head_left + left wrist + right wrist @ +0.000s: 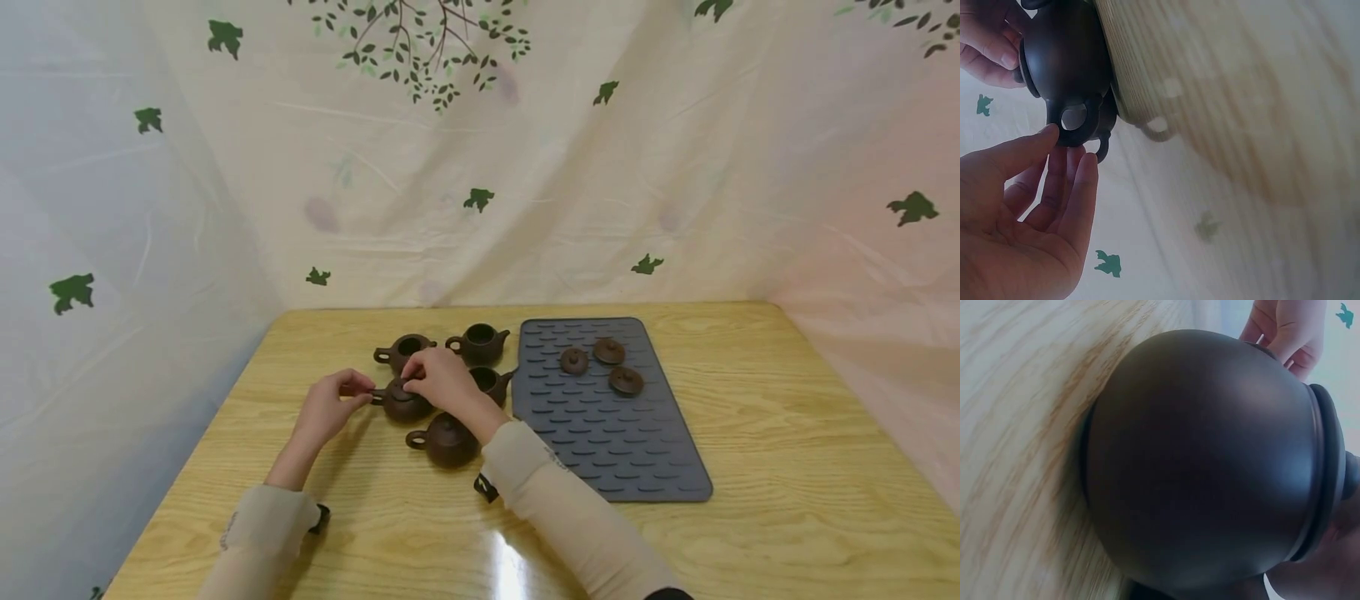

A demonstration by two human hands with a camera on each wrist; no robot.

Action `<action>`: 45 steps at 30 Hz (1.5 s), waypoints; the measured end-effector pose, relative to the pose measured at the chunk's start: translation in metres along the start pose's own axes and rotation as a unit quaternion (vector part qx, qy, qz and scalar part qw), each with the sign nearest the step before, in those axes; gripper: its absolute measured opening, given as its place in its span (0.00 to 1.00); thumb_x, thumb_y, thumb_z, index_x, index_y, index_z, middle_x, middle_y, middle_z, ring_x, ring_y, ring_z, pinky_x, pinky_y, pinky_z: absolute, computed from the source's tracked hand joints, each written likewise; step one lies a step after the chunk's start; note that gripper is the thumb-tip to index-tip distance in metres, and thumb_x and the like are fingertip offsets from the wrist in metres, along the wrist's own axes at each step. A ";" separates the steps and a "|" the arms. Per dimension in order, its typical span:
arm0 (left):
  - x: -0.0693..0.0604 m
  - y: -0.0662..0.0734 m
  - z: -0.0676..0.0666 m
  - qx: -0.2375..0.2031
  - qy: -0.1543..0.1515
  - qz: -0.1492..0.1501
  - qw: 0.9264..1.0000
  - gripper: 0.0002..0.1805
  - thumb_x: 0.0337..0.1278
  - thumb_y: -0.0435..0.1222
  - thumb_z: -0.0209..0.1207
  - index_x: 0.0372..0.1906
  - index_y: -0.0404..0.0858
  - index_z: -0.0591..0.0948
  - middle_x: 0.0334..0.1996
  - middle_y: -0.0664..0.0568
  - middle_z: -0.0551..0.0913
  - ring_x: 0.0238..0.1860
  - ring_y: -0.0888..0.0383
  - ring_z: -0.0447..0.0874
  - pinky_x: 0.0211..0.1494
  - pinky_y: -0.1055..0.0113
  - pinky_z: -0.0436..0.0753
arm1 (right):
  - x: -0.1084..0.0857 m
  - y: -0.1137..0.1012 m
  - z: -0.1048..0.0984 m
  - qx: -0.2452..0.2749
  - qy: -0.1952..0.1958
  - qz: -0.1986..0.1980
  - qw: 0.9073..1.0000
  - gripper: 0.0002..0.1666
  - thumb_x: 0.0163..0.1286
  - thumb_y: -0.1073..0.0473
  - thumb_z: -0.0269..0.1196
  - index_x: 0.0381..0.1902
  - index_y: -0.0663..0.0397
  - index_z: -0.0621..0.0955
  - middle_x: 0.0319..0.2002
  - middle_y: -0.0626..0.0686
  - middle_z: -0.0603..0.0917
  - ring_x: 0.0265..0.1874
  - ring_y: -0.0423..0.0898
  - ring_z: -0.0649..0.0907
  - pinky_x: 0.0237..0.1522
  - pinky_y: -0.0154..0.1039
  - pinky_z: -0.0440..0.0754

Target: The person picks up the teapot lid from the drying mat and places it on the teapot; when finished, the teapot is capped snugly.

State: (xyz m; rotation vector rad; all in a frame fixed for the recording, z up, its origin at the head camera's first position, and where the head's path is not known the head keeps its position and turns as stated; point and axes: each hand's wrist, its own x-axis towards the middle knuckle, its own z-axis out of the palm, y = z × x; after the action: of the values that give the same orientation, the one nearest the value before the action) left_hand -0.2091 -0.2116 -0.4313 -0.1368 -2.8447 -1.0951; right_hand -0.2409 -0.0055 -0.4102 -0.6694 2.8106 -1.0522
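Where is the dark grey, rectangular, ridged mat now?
In the head view, the mat lies right of the brown round teapots, beneath three brown round lids.

Both arms reach forward: the left arm (294, 462) from the lower left, the right arm (487, 417) slanting across to the left. Pale sleeves (577, 525) end in wide cuffs behind the bare wrists. The left hand (330, 407) pinches lightly, thumb opposite gently bent fingers. The right hand (444, 379), back uppermost, pinches downward. The two hands are near but apart.
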 end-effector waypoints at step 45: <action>0.002 0.052 0.001 -0.032 0.018 0.059 0.998 0.09 0.62 0.33 0.65 0.46 0.38 0.83 0.45 0.43 0.87 0.49 0.45 0.87 0.50 0.51 0.86 | -0.032 0.063 -0.073 0.045 0.057 0.044 0.996 0.10 0.70 0.57 0.65 0.46 0.52 0.85 0.45 0.51 0.87 0.46 0.50 0.85 0.46 0.47 0.84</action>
State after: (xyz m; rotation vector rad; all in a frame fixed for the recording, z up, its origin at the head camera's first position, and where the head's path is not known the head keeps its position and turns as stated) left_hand -0.2053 -0.1724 -0.3975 -0.2840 -2.7326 -1.1520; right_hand -0.2512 0.0951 -0.3978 -0.4882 2.8361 -1.2282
